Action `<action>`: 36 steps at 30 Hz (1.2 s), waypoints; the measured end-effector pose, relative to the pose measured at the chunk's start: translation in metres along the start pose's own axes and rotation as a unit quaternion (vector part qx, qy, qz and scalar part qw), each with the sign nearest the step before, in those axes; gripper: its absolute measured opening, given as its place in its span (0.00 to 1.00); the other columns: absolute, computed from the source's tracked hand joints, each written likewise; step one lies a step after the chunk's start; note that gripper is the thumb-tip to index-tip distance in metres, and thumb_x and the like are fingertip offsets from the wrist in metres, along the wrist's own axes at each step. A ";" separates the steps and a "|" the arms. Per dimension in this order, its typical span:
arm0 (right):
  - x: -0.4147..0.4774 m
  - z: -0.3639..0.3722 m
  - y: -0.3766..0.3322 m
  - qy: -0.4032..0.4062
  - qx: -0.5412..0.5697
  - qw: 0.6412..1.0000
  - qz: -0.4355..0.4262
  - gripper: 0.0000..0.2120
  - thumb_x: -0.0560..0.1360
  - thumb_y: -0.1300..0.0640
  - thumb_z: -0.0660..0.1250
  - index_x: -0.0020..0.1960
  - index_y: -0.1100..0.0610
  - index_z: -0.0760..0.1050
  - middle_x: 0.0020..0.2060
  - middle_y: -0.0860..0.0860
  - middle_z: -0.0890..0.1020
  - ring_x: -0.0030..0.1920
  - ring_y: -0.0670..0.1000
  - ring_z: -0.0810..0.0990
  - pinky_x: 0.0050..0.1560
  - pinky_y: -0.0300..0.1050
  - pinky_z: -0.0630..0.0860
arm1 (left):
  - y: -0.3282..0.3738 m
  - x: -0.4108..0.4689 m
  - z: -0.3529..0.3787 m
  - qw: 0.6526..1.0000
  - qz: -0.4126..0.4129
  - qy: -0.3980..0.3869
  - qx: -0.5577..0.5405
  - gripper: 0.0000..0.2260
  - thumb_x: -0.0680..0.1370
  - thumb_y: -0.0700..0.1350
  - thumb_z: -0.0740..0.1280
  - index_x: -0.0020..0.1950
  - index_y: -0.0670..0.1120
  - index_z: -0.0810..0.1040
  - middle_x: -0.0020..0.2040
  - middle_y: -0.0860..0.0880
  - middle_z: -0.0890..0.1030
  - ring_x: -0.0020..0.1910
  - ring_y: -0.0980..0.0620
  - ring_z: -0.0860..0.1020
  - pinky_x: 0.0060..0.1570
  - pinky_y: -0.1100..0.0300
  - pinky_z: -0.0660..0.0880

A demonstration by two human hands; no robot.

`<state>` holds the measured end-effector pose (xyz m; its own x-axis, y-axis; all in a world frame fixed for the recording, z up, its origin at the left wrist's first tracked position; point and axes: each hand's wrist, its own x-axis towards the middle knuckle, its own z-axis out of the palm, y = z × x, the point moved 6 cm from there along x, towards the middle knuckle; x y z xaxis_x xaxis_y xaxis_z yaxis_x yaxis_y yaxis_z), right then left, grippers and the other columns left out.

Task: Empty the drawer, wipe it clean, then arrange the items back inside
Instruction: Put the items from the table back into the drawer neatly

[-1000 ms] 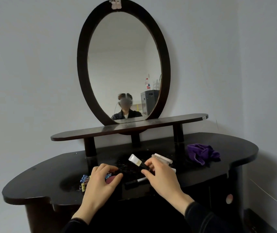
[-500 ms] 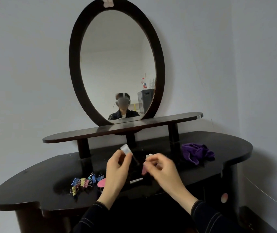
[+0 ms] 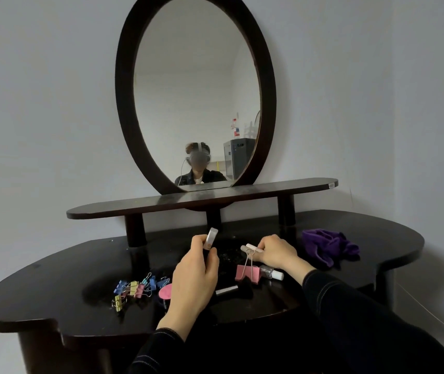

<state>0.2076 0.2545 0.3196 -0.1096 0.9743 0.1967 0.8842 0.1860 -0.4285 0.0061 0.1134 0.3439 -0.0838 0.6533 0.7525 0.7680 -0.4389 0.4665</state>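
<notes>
The left hand (image 3: 194,271) grips a small white tube (image 3: 211,238); the right hand (image 3: 277,251) pinches white sticks (image 3: 250,248), a pink binder clip (image 3: 248,273) dangling beneath. On the desk (image 3: 40,292), small binder clips (image 3: 137,287) lie at eight o'clock, the purple cloth (image 3: 328,245) at three.

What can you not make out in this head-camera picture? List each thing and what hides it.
Head view:
The drawer: not seen; the front below the tabletop is dark, behind the sleeves.
The white tube: lower end inside the left hand.
The round pink item: half behind that hand.
The white sticks: far ends inside the right hand.
</notes>
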 end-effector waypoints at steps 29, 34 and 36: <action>-0.046 -0.024 0.041 0.075 0.427 0.901 -0.010 0.09 0.83 0.59 0.62 0.62 0.52 0.70 0.46 0.52 0.84 0.36 0.45 0.82 0.35 0.38 0.77 | 0.016 -0.008 0.004 0.990 0.039 -0.021 0.131 0.11 0.83 0.52 0.61 0.42 0.53 0.63 0.29 0.53 0.70 0.26 0.55 0.70 0.26 0.62 0.60; -0.060 -0.028 0.040 0.071 0.501 0.862 0.024 0.09 0.83 0.58 0.62 0.62 0.57 0.72 0.42 0.55 0.83 0.33 0.48 0.81 0.34 0.40 0.79 | 0.028 -0.015 -0.017 0.998 0.027 0.044 -0.039 0.08 0.82 0.54 0.59 0.47 0.52 0.66 0.28 0.52 0.71 0.23 0.53 0.68 0.22 0.57 0.64; -0.076 -0.033 0.034 0.055 0.535 0.843 0.019 0.09 0.83 0.58 0.62 0.62 0.60 0.73 0.41 0.56 0.81 0.34 0.50 0.80 0.34 0.43 0.78 | 0.042 -0.027 -0.027 0.989 0.015 0.076 -0.125 0.07 0.80 0.55 0.59 0.46 0.54 0.68 0.28 0.53 0.70 0.24 0.55 0.67 0.24 0.58 0.64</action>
<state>0.2610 0.1829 0.3193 0.0032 0.9753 0.2207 -0.0363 0.2207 -0.9747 0.0237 0.0608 0.3556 -0.1728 0.5452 0.8203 0.5927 -0.6076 0.5287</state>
